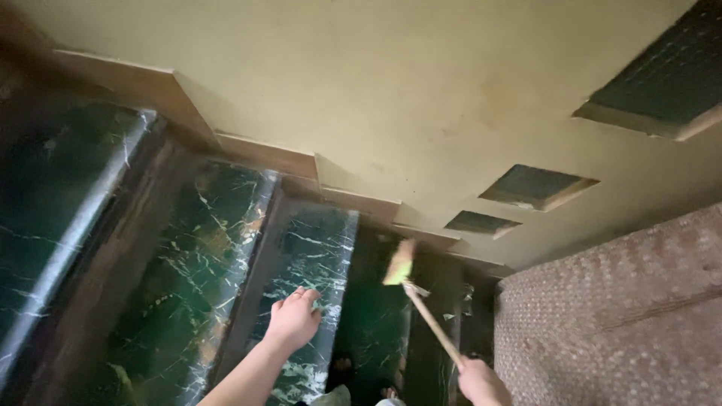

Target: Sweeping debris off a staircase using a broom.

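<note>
My right hand (481, 382) grips the lower end of a thin wooden stick (432, 323) at the bottom right. The stick slants up and left to a blurred yellow-green brush head (399, 264), which hovers near the edge of a dark green marble stair step (301, 248). My left hand (294, 318) is held out over that same step with its fingers loosely curled, and nothing is in it. My feet (353, 385) show at the bottom edge on a lower step.
Dark green marble steps with white veins (192, 271) rise to the left. A cream wall (391, 98) with stepped brown skirting (267, 156) runs alongside, with several small recessed square openings (535, 186). A speckled pinkish surface (617, 316) fills the lower right.
</note>
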